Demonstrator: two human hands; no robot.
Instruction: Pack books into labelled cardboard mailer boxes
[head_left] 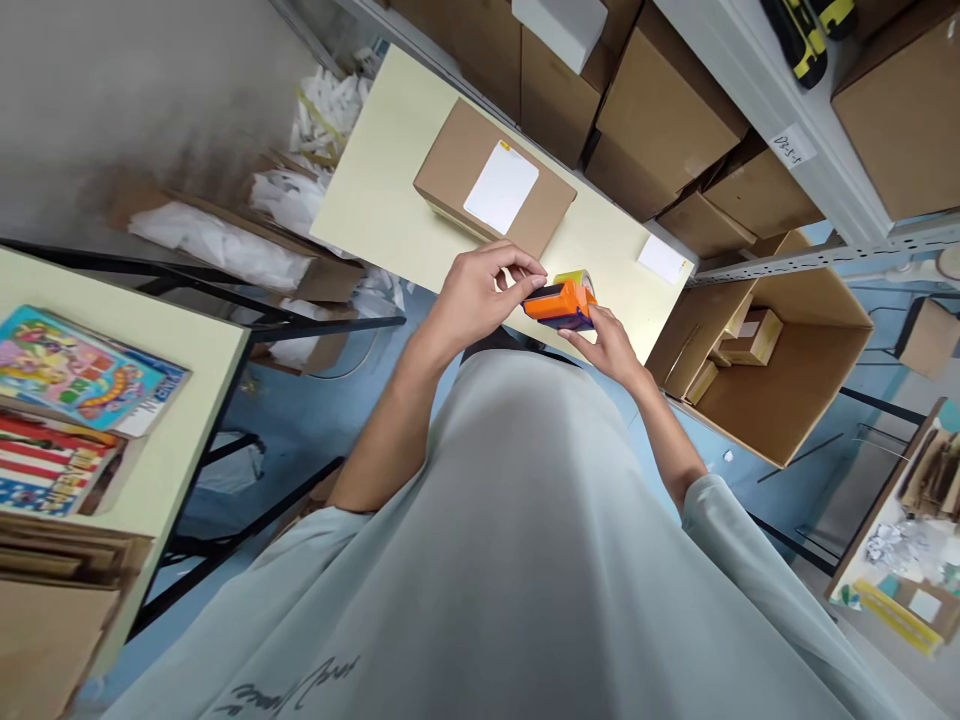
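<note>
My right hand (611,345) grips an orange and dark-blue tape dispenser (559,303) with a roll of yellowish tape (574,279) on it. The dispenser is held in the air in front of my body, at the near edge of the table. My left hand (489,290) is at the dispenser's left end, with thumb and fingertips pinched together; what lies between them is too small to make out. Just beyond my hands, a closed brown cardboard box (442,165) with a white label (502,187) on top rests on the pale table (367,190).
An open carton (795,370) with small boxes inside stands at the right. Shelves with brown boxes (667,90) line the far side. A second table at left holds colourful books (82,370) and flat cardboard (52,620). A white paper (664,258) lies at the table's right end.
</note>
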